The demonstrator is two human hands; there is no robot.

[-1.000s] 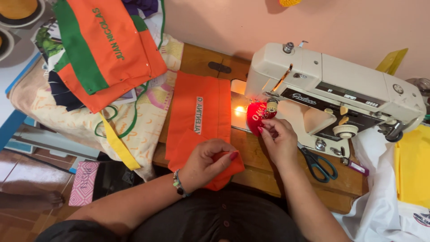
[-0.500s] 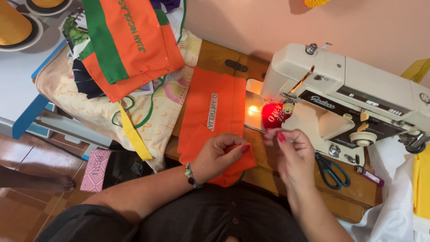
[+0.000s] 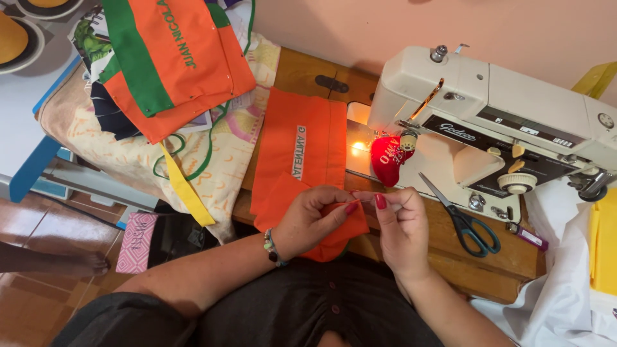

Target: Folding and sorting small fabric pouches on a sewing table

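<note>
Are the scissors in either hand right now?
No: the scissors lie on the wooden table by the sewing machine, while the left hand and right hand pinch the orange fabric.

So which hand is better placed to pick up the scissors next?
Probably the right hand: the scissors lie just beside it on the table, while the left hand grips the orange cloth.
</note>
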